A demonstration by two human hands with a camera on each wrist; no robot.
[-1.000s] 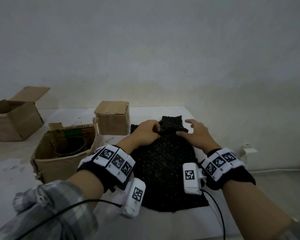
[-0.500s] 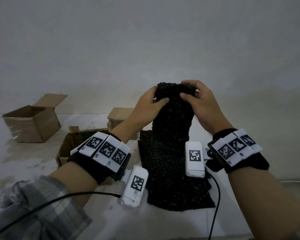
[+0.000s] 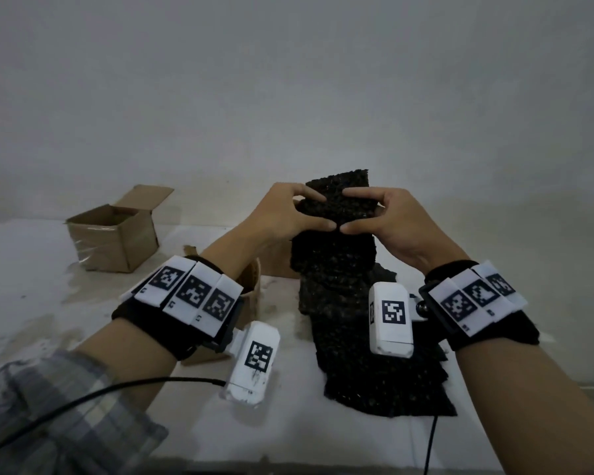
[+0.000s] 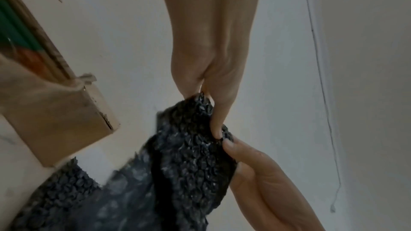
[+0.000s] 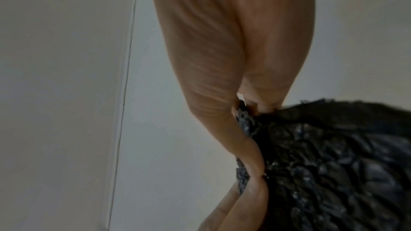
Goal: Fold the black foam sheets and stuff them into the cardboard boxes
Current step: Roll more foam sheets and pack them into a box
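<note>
Foam sheet (image 3: 335, 241) top end now doubled over since half-second ago, first fold forming; left hand (image 3: 282, 214) and right hand (image 3: 391, 217) both pinching fold, raised above worktop (image 3: 31, 269); lower end trails toward near edge. Boxing next.

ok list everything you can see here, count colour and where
foam sheet: one, black, far end lifted and folded over in both hands, near end lying on the table
open box: one, brown cardboard, far left on the table, flap up
box by the left wrist: one, brown cardboard, mostly hidden behind the left arm
box behind the foam: one, brown cardboard, mostly hidden
table: one, white, smudged
wall: grey-white, behind the table
cable: one, black, across the left sleeve
left hand: pinching the foam's left edge
right hand: pinching the foam's right edge
wrist bands: two, black with white markers
</note>
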